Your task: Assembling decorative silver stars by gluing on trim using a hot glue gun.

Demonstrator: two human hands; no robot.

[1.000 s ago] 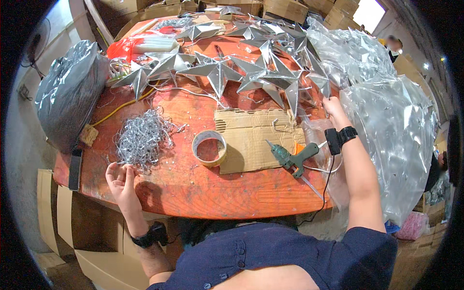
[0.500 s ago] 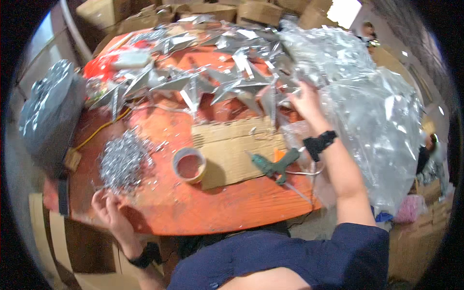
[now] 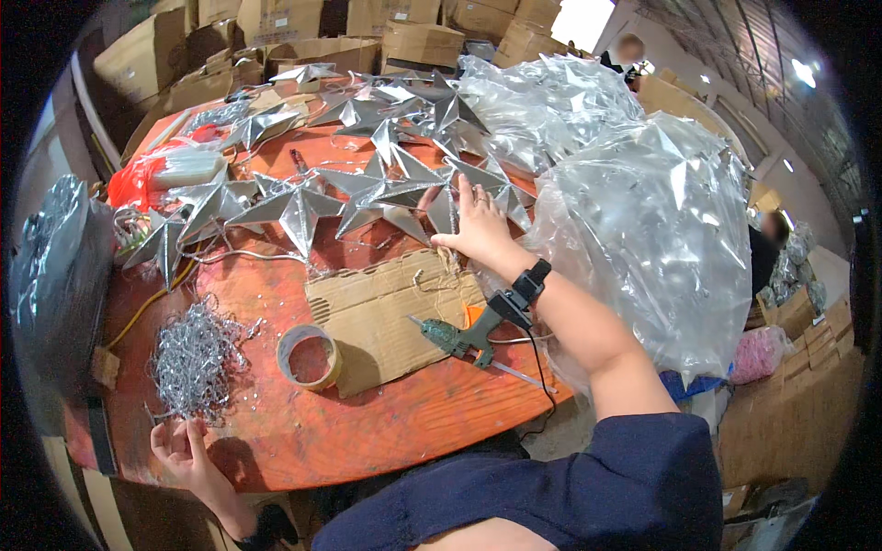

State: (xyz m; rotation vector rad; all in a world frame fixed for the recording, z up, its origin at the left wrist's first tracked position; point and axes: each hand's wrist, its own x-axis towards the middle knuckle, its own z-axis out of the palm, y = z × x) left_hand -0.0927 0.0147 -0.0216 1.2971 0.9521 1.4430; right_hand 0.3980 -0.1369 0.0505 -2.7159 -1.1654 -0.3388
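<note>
My right hand (image 3: pixel 480 225) reaches over the far middle of the orange table (image 3: pixel 404 418), fingers stretched out and spread. It is against a silver star (image 3: pixel 443 209) at the near edge of a group of shiny folded stars (image 3: pixel 299 216); nothing is visibly gripped. At the front left, my left hand (image 3: pixel 191 456) is low by the table edge, its fingers loosely bent with gaps between them. Close beyond it lies a tangled heap of silver tinsel strands (image 3: pixel 193 358). Whether a fine strand touches its fingertips is too small to tell.
A tape roll (image 3: pixel 310 356) sits beside a cardboard sheet (image 3: pixel 377 312). The green glue gun (image 3: pixel 455 340) rests by it with its cable. Large clear plastic bags (image 3: pixel 643 248) bulge on the right. A dark plastic bag (image 3: pixel 55 275) stands left; cartons (image 3: pixel 317 55) stack behind.
The view has shifted, so the table sits lower and farther left. My right hand has moved from beside the clear plastic onto a star, fingers spreading. My left hand stays near the tinsel.
</note>
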